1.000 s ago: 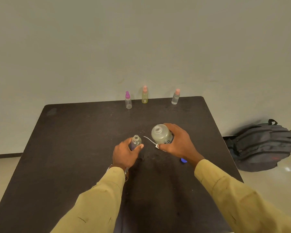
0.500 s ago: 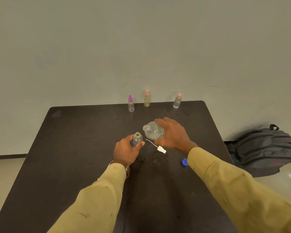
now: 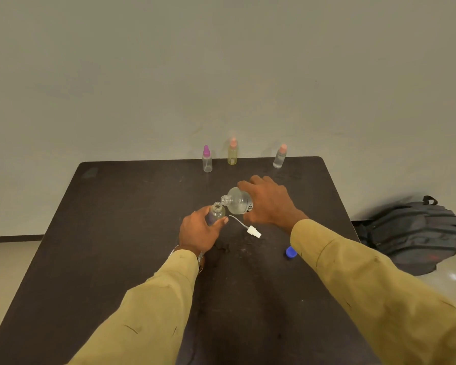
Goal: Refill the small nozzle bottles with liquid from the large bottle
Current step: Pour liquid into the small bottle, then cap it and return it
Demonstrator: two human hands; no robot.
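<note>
We note the right hand (image 3: 269, 204) has tipped the large bottle (image 3: 238, 202) over leftward. A second ago its mouth faced up at us; now it sits just beside the small bottle (image 3: 217, 211) rim. The white nozzle (image 3: 253, 231), earlier at the right thumb, lies uncovered. The blue cap (image 3: 290, 252) is less hidden.

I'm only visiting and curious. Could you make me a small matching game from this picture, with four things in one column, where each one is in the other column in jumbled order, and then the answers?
Things
1. large bottle
2. small open bottle
3. white nozzle
4. blue cap

Places
A. on the table, by the right sleeve
B. held in the left hand
C. tilted, held in the right hand
D. lying on the table between the two hands

Pairs: 1-C, 2-B, 3-D, 4-A
</note>
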